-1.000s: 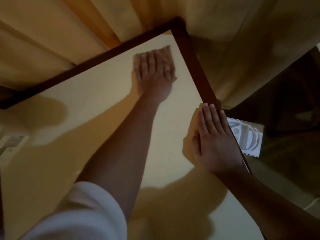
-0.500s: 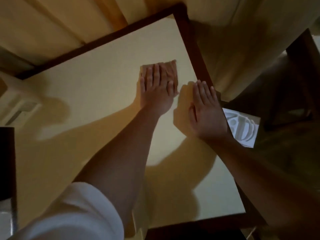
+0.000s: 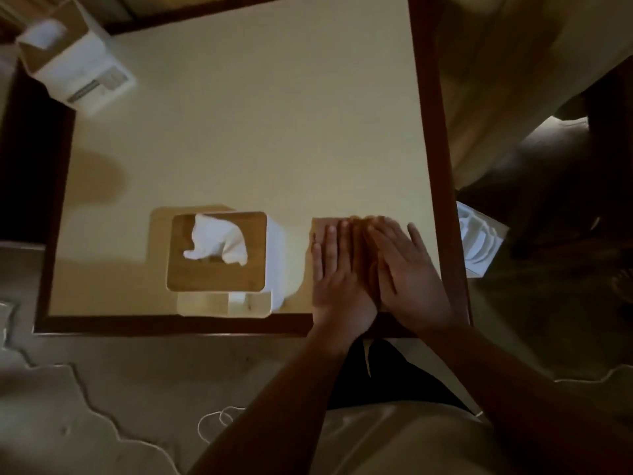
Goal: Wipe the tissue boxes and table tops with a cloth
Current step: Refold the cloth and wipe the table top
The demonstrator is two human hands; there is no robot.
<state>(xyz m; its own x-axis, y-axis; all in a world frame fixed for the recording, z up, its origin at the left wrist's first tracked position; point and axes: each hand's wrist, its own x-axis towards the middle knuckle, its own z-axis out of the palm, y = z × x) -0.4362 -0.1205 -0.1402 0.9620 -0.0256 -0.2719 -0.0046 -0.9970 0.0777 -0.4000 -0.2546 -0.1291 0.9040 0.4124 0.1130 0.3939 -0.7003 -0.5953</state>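
A cream table top with a dark wooden rim fills the view. Near its front right corner lies a brownish cloth, mostly covered by both hands. My left hand presses flat on the cloth with straight fingers. My right hand lies flat beside it, partly overlapping it, fingers straight, toward the right rim. A white tissue box with a wooden lid and a tissue sticking out stands just left of my hands. A second tissue box sits at the far left corner.
A white object with curved ridges lies beyond the table's right rim. Pale curtain fabric hangs at the upper right. A thin white cord lies on the floor below the front rim.
Both hands and the cloth have slid from the far right corner back to the front right corner. The view has tilted down, bringing both tissue boxes and the front rim into sight.
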